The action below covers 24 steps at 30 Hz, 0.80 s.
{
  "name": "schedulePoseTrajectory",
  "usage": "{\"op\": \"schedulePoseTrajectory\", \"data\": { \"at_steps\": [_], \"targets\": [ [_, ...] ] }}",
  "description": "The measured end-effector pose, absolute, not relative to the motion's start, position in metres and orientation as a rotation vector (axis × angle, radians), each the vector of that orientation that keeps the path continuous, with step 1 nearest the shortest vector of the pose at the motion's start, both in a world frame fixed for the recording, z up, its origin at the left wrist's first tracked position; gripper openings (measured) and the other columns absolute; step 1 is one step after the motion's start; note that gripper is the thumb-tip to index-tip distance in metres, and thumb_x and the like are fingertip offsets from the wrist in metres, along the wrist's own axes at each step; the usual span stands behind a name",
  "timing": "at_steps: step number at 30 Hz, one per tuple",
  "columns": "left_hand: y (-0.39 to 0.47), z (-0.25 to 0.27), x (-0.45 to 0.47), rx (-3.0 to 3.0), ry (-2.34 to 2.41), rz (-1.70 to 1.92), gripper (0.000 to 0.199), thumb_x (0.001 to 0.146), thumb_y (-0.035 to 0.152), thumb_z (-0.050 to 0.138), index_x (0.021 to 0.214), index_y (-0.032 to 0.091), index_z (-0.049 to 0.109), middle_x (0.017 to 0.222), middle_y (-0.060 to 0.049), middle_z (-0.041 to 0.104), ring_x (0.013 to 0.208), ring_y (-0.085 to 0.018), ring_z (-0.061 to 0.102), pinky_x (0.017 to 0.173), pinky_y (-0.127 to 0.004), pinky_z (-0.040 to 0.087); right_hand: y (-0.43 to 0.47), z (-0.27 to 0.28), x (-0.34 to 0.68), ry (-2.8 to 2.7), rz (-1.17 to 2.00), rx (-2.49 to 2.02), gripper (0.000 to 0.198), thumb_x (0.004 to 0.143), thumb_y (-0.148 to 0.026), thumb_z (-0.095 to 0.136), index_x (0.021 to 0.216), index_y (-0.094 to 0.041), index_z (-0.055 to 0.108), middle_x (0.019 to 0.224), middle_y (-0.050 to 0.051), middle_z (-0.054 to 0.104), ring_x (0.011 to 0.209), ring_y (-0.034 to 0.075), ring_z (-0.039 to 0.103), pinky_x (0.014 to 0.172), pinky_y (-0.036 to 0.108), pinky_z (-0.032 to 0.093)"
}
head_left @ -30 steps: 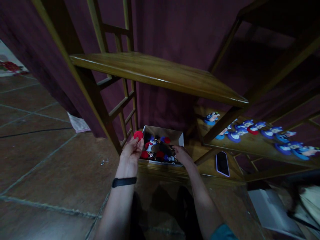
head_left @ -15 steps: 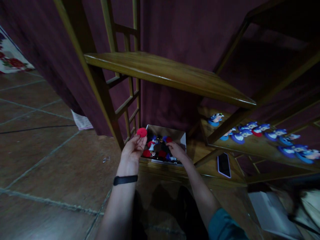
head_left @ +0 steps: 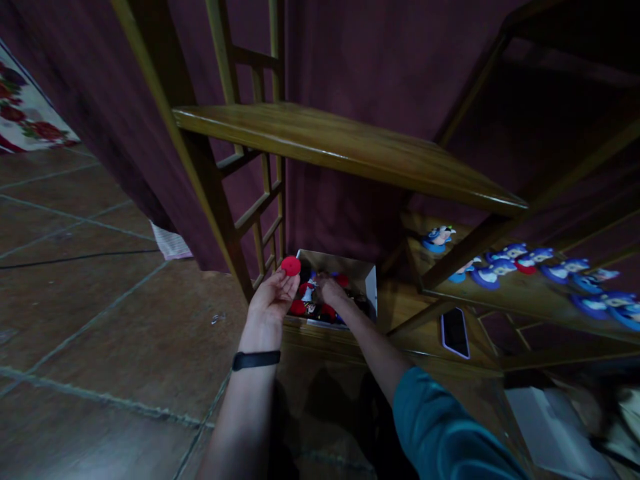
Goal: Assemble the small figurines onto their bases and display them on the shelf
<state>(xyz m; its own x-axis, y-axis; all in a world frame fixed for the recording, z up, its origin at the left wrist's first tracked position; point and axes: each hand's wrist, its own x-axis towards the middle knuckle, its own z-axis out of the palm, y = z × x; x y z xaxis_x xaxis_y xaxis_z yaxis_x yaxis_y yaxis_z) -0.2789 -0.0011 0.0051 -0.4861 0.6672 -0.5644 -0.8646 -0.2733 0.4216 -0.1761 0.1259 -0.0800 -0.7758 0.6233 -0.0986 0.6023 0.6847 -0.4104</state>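
My left hand is closed on a figurine with a round red base, its base turned up toward me; the rest of it is hidden by the fingers. A white-edged cardboard box stands on the lowest shelf board. Inside it lie several small figurines with red, black, white and blue parts. My right hand reaches into the box, its fingers bent down among the figurines. Whether those fingers grip one of them is hidden.
A wooden shelf board juts out above the box. To the right, several blue-based figurines stand on another board. A phone lies on the low board. A maroon curtain hangs behind, and a white box is at lower right.
My right hand has moved left within the box, toward its middle. The left hand still holds the red-based piece. The whole view has shifted slightly.
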Motion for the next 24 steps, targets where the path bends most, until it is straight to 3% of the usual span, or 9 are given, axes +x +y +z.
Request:
{"op": "schedulePoseTrajectory", "data": {
  "at_steps": [7,16,20,24],
  "targets": [
    [-0.002,0.008,-0.278,-0.399,1.047,1.874,0.016,0.073,0.002,0.051,0.072,0.017,0.058,0.067,-0.002,0.062,0.064,-0.010,0.060,0.066,-0.024,0.050,0.135,-0.078,-0.163,-2.874,0.542,-1.100,0.037,0.081,-0.013,0.044,0.112,-0.024,0.060,0.119,0.006,0.059,0.109,0.019,0.055,0.091,0.026,0.038],
    [0.005,-0.003,-0.279,-0.444,1.095,1.805,0.014,0.073,0.006,0.052,0.068,0.019,0.058,0.064,-0.001,0.060,0.067,-0.012,0.059,0.071,-0.027,0.049,0.124,-0.079,-0.173,-2.833,0.456,-1.222,0.034,0.075,-0.023,0.057,0.108,-0.017,0.056,0.120,0.013,0.055,0.115,0.024,0.048,0.096,0.033,0.032],
    [0.005,-0.003,-0.278,-0.446,1.123,1.806,0.016,0.071,0.005,0.052,0.068,0.019,0.059,0.065,0.000,0.060,0.066,-0.011,0.059,0.071,-0.027,0.048,0.129,-0.075,-0.152,-2.595,0.683,-1.306,0.032,0.072,-0.018,0.056,0.104,-0.019,0.054,0.108,0.009,0.061,0.104,0.021,0.055,0.087,0.031,0.039],
    [0.004,0.000,-0.276,-0.445,1.172,1.798,0.019,0.072,0.004,0.051,0.067,0.019,0.059,0.059,0.002,0.056,0.059,-0.009,0.055,0.067,-0.024,0.047,0.134,-0.071,-0.117,-2.001,1.051,-1.310,0.030,0.066,-0.023,0.060,0.094,-0.023,0.052,0.088,-0.001,0.063,0.085,0.016,0.059,0.076,0.029,0.046]
  ]
}}
